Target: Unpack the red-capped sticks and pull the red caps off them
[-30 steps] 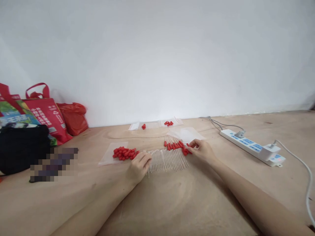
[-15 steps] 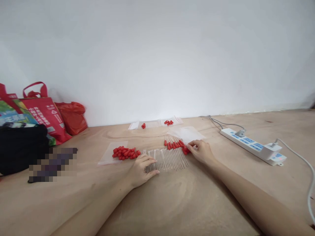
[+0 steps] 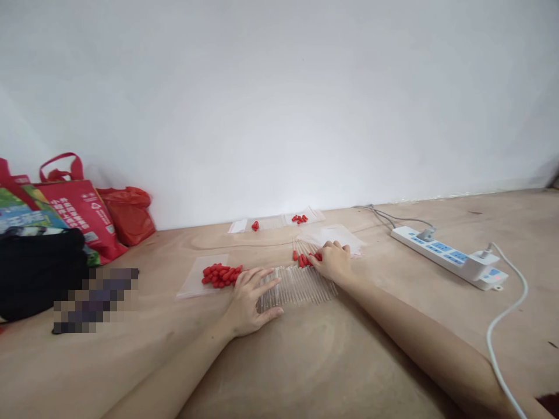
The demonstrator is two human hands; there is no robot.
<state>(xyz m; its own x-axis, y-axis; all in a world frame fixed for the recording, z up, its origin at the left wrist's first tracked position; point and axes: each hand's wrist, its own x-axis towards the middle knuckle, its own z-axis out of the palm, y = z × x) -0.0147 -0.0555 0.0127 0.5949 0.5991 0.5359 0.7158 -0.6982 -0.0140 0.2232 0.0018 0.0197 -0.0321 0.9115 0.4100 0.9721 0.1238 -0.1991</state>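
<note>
Thin clear tubes (image 3: 301, 286) lie side by side in a row on the wooden table. Over the left end of this row rests my left hand (image 3: 248, 302), fingers spread, holding nothing. Beside its fingertips is a pile of red rubber bulbs (image 3: 220, 275) on a clear plastic bag. Behind the tubes lie droppers (image 3: 302, 259), thin tubes with red bulbs on their near ends. My right hand (image 3: 334, 262) is curled over the right part of these, thumb and fingers closed at the red bulbs; the palm hides part of them.
Farther back are a clear bag with tubes (image 3: 271, 222) and a few red bulbs (image 3: 299, 219). A plastic bag (image 3: 336, 237) lies behind my right hand. On the right is a power strip (image 3: 445, 256) with cables; red bags (image 3: 82, 215) and black cloth (image 3: 41, 270) are at left.
My right hand has moved left from the right end of the droppers and now covers more red bulbs. My left hand stays over the tubes, its fingers a little more spread.
</note>
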